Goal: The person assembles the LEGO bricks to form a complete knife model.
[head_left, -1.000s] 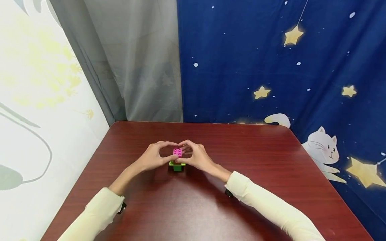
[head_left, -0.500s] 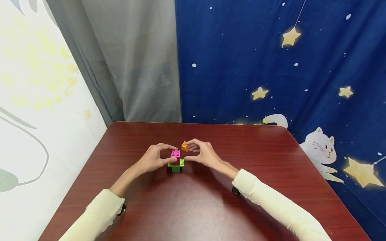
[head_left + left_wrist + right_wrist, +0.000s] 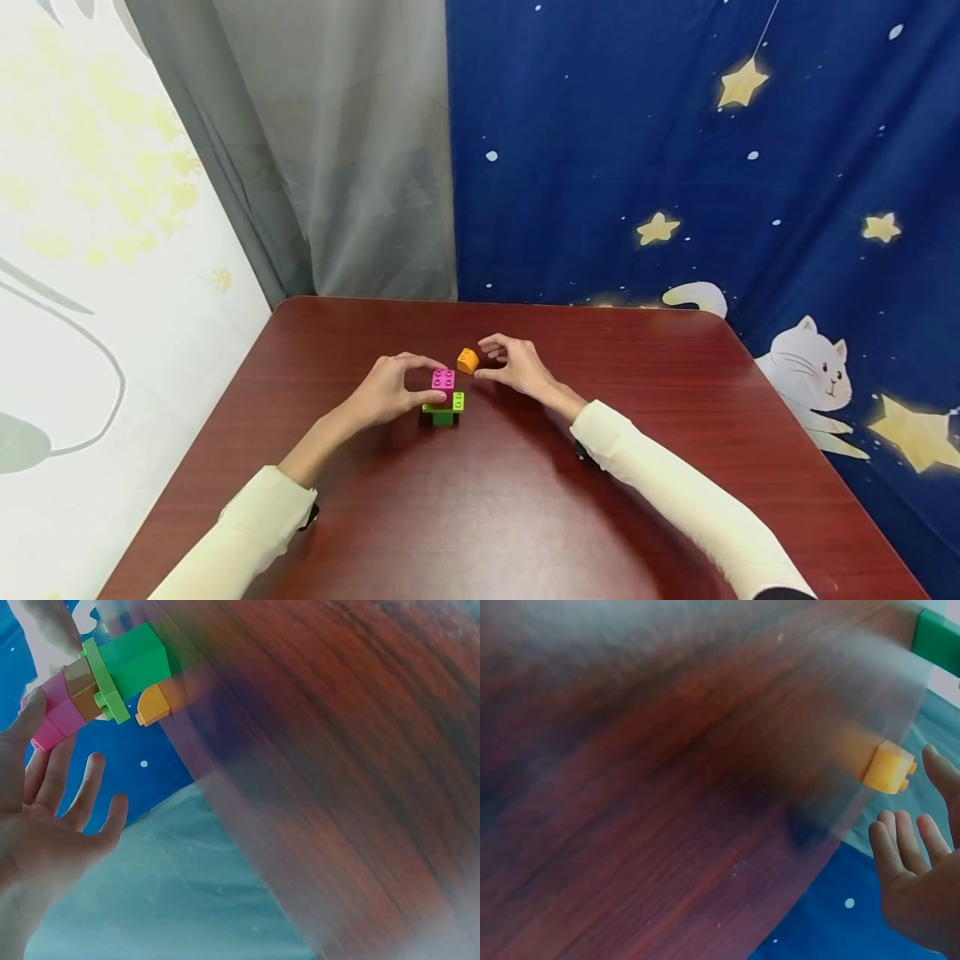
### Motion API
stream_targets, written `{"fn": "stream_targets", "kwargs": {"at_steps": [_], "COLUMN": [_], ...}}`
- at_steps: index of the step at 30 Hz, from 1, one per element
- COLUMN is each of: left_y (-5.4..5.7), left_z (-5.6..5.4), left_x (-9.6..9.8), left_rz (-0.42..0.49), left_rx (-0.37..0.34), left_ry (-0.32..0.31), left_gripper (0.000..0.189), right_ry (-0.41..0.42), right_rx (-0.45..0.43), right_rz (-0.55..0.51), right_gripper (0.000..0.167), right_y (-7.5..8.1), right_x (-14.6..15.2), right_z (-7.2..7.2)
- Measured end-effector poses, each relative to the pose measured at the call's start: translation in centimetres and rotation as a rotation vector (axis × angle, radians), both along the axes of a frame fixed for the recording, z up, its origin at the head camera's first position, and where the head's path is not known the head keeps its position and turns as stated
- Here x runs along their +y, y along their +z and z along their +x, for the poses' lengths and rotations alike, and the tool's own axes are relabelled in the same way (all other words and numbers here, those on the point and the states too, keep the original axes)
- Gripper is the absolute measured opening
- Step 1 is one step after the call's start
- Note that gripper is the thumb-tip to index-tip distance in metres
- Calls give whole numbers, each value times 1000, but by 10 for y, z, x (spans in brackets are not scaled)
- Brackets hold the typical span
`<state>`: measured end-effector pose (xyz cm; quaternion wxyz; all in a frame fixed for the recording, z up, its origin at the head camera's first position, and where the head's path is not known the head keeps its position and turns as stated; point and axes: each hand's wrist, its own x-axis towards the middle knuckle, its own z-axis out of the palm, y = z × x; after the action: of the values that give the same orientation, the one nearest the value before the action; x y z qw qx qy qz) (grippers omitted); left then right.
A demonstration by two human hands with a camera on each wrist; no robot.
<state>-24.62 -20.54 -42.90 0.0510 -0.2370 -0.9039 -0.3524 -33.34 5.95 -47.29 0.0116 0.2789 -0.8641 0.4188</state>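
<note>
A small stack of toy building blocks stands on the table. From the bottom it has a green block [image 3: 138, 660], a flat lime plate [image 3: 458, 402], a brown block [image 3: 82, 688] and a pink block [image 3: 443, 379]. My left hand [image 3: 386, 392] pinches the pink block between thumb and fingers. Behind the stack, slightly right, lies an orange block [image 3: 467, 361] with a rounded side and studs. Beside it my right hand [image 3: 521, 369] holds nothing, its thumb and fingers spread apart around the block's right side. The right wrist view shows a gap between those fingers and the orange block [image 3: 889, 768].
The dark red wooden table [image 3: 480, 517] has rounded far corners. A grey curtain [image 3: 375, 167] and a blue star-patterned curtain [image 3: 570, 167] hang behind its far edge. A pale printed cloth [image 3: 112, 333] hangs along the left side.
My right hand has moved right, away from the stack, and the orange block has come into view, now free of its fingers. My left hand stays at the pink block.
</note>
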Motion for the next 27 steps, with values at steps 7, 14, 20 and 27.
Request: {"fn": "stream_targets", "kwargs": {"at_steps": [7, 14, 20, 27], "left_y": [-1, 0, 1, -1], "left_z": [-2, -1, -1, -5], "left_x": [0, 2, 5, 7], "left_rz": [10, -11, -19, -30], "left_rx": [1, -24, -37, -22], "left_ry": [-6, 19, 38, 46], "left_gripper": [42, 42, 42, 42], "right_ry": [3, 19, 17, 42], "right_rx": [-12, -38, -40, -24], "right_rz": [53, 69, 85, 78], "right_gripper": [55, 51, 45, 42], "right_y": [-7, -8, -8, -6], "right_x": [-11, -20, -21, -16], "right_z": [-12, -16, -16, -14]}}
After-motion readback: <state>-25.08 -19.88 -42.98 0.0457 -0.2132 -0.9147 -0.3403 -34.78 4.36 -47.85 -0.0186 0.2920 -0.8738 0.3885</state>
